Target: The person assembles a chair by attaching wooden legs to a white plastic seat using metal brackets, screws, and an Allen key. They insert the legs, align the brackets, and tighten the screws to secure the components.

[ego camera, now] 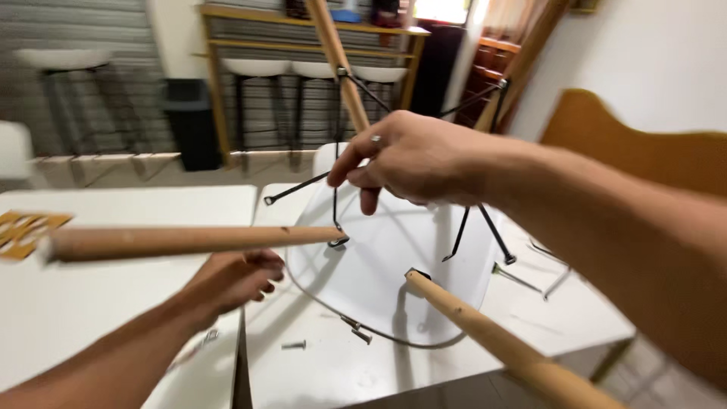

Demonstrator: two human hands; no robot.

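A white chair seat (386, 265) is laid upside down on a white table (318, 371), so that its underside and leg fittings are turned upward and can be reached. Wooden legs are already set in it: one (182, 242) is pointed to the left, another (492, 337) toward the camera, a third (341, 68) upward. Thin black metal braces (299, 187) are run between them. One brace is pinched between the closed fingers of the right hand (413, 159), apparently to steady or position it. The left hand (235, 279) is held loosely curled just beside the seat's rim, under the left-pointing leg; whether anything is gripped in it cannot be told. Loose screws (294, 345) are left on the table near the rim, within reach. A second white table (113, 303) is butted against the first. Behind, white stools (64, 60) and a wooden shelf frame (310, 38) are seen.
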